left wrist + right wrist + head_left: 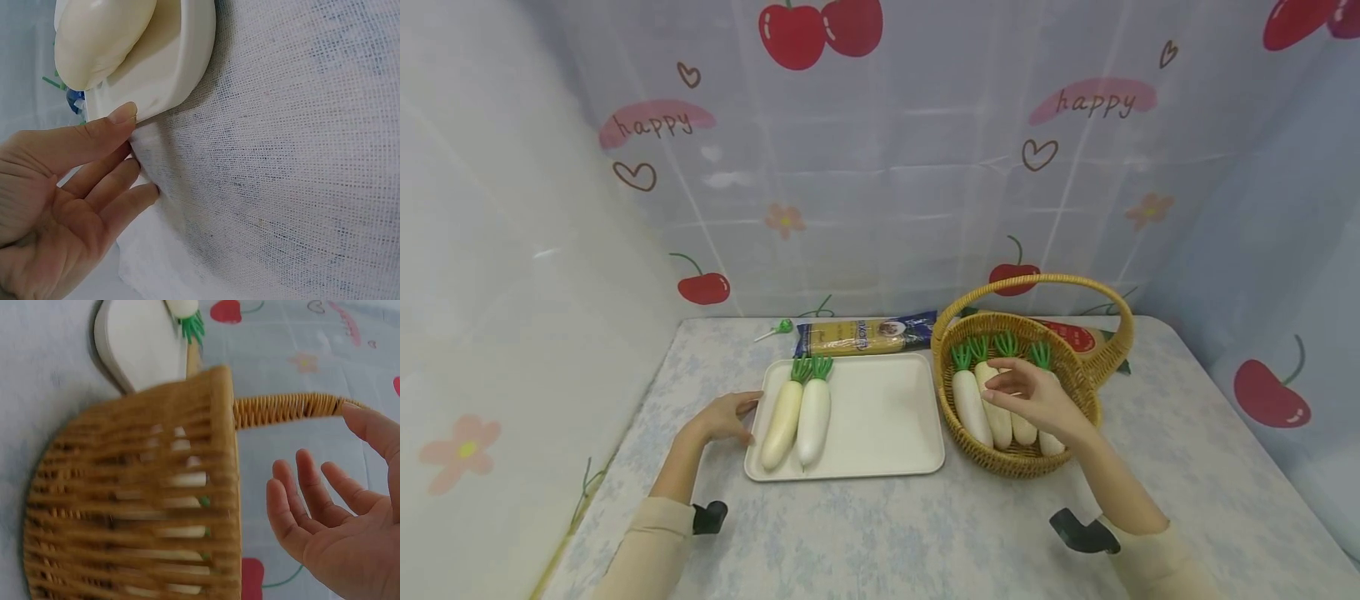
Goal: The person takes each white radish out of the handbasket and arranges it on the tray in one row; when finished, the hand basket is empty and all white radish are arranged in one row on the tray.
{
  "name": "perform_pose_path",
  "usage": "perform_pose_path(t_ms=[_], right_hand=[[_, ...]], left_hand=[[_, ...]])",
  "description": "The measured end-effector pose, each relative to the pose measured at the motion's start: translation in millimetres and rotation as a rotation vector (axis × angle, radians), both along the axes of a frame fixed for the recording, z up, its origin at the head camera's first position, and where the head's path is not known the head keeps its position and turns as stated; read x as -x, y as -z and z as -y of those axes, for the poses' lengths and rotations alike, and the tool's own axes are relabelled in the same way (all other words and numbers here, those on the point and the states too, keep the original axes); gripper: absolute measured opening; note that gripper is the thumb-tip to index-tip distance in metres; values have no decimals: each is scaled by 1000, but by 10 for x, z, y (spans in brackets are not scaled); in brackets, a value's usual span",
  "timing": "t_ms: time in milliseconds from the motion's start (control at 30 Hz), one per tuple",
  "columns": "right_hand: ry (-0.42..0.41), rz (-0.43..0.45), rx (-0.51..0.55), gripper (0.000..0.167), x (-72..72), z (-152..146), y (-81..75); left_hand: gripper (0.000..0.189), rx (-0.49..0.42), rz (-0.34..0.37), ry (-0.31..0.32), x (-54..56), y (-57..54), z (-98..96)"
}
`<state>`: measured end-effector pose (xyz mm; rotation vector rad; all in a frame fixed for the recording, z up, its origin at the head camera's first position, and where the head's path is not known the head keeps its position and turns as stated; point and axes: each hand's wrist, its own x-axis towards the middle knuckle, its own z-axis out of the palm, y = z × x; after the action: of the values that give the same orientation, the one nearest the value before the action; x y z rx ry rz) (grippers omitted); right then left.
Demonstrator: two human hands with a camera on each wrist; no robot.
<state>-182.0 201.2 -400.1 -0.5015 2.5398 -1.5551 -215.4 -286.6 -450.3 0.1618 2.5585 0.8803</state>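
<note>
White radishes [972,408], four visible, lie in the wicker basket [1000,465] at the tray's 3 o'clock; two more radishes [814,421] lie toward 9 o'clock on the tray [880,417]. Above the basket, the person's right hand [1037,398] holds nothing, its fingers loosely curved; a grip around one radish's middle seems best, lifted clear of the arched handle [1037,279]. The left hand [724,419], fingers relaxed and slightly parted, has its thumb at the tray's rim. A pasta packet [865,337] lies at 12, a lollipop [785,326] at 11.
</note>
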Motion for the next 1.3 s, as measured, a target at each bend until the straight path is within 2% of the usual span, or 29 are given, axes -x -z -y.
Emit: perform_pose_path(t_ms=[200, 433, 700, 1033, 1300], right_hand=[[59, -20, -76, 57, 80, -209, -33], [101, -33, -110, 61, 174, -398, 21], [150, 20, -145, 71, 221, -525, 97], [233, 118, -147, 83, 264, -541, 163], [255, 137, -134, 87, 301, -547, 242]], left_hand=[[88, -13, -9, 10, 2, 2, 3], [89, -19, -9, 9, 12, 23, 17], [89, -20, -8, 4, 10, 20, 11], [88, -16, -6, 0, 9, 24, 16], [88, -34, -6, -2, 4, 38, 21]])
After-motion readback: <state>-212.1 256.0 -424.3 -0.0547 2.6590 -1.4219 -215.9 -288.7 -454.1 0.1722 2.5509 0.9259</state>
